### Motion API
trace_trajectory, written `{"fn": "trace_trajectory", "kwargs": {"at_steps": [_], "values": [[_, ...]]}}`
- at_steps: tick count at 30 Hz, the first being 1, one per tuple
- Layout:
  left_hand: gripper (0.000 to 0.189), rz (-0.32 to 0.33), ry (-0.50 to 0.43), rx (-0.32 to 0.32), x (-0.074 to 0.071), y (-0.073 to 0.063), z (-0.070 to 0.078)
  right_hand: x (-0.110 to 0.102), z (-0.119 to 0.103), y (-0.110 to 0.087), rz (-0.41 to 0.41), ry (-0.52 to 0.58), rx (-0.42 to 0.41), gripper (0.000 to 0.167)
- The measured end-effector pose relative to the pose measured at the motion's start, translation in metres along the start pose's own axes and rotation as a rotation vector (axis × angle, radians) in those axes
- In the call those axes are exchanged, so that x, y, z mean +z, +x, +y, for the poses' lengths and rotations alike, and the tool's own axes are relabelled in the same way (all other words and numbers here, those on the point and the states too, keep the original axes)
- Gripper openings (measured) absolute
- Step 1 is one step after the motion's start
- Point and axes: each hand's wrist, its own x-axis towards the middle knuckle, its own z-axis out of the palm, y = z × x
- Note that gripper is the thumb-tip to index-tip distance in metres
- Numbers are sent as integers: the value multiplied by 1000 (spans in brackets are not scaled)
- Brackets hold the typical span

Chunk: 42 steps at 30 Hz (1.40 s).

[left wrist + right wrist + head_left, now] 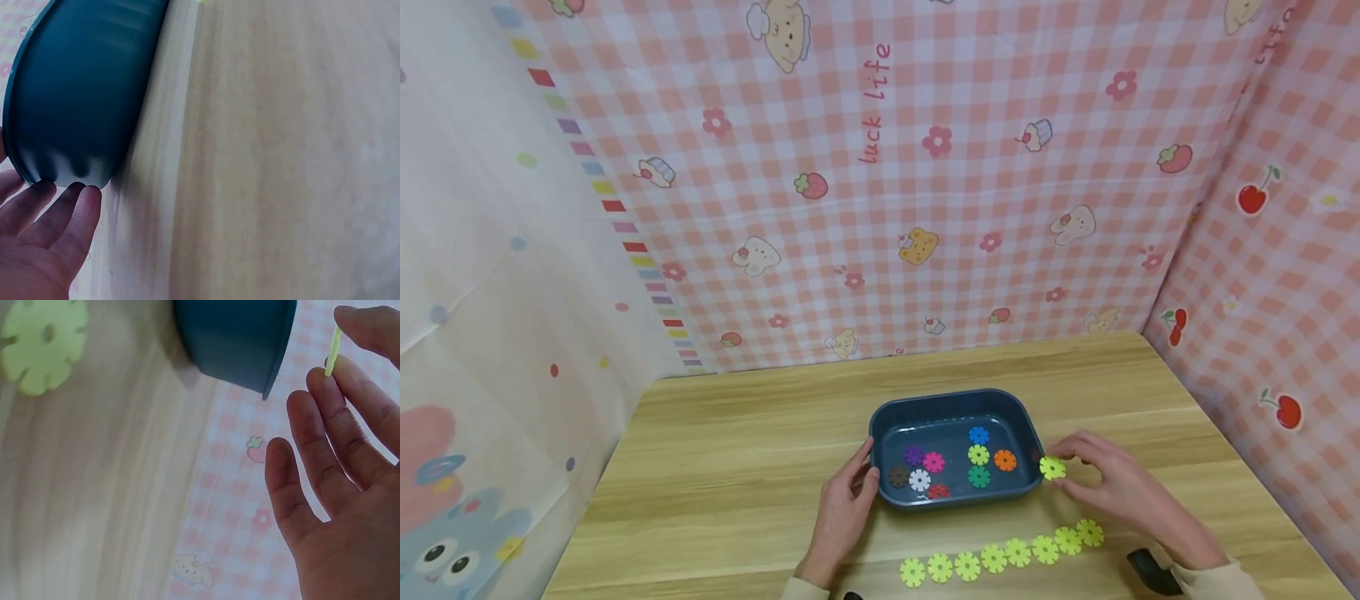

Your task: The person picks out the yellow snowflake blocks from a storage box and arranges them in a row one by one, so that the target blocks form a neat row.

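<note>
My right hand [1122, 485] pinches a yellow-green notched plastic disc [1052, 468] between thumb and fingertips, just off the right end of a dark blue tray [956, 503]. Edge-on, the same disc [333, 353] shows in the right wrist view, with the other fingers spread below it. Against the tray's left end rest the fingertips of my left hand [842, 510], fairly straight; the left wrist view shows them touching the tray's outer wall [81, 94]. Inside the tray lie several notched discs, among them a blue one [978, 436], an orange one [1005, 460] and a white one [919, 480].
In front of the tray, several yellow-green discs [993, 558] form a row on the wooden table [737, 467], rising slightly to the right. A pink checked cloth [880, 208] hangs behind the table, with more cloth on both sides.
</note>
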Motion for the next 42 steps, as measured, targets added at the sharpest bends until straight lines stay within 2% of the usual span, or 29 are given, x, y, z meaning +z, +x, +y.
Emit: {"fn": "trace_trajectory", "kwargs": {"at_steps": [7,14,20,25,32,42], "values": [[46,-5,11,-13,-1,0,1,-3,8,-13,32,-15,-19,41],[47,-2,12,9,-1,-1,0,-6,17,-25,49,-31,-29,44],[47,-4,7,-7,-1,-1,1,-7,24,-31,65,-29,-46,45],[47,-4,7,-19,0,0,2,-8,28,-39,50,-24,-26,44],[47,-7,16,-21,0,0,1,-8,32,-53,26,-21,62,40],[46,-1,14,-15,-1,-1,2,-5,39,-71,0,-9,106,39]]}}
